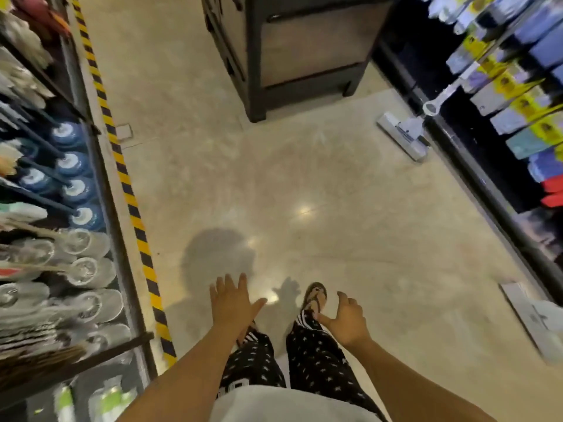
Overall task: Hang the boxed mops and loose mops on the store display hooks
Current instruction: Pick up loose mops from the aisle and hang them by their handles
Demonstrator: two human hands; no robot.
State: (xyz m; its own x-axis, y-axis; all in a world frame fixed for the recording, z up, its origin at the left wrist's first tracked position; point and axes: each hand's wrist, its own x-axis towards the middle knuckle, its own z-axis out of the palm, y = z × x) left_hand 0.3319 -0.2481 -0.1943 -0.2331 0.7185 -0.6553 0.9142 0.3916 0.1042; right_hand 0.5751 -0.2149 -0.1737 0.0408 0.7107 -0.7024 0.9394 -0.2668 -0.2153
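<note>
Leaning against the dark shelving on the right, a loose flat mop with a pale rectangular head (402, 137) rests on the beige polished floor (274, 178). Its white handle runs up into the rows of long boxed mops in blue, grey and yellow packaging (518, 95), which are too blurred to read; their hooks cannot be made out. A 2nd pale flat mop head (536, 321) lies on the floor lower right, cut off by the frame edge. On the left rack, round blue-and-white mop heads (73, 187) on dark poles sit next to greyish translucent ones (88, 269), all smeared by motion. Neither hand holds anything: the left hand (234, 303) is spread flat with straight fingers, and the right hand (347, 322) hangs with fingers loosely curled and thumb out, both well apart from every mop. Below them show dark star-print trousers (316, 360) and 1 sandalled foot (315, 295); the other foot is mostly hidden behind the left hand. Yellow-and-black striped tape (122, 166) edges the left rack, and a dark cabinet (292, 56) stands ahead, its top cut off.
</note>
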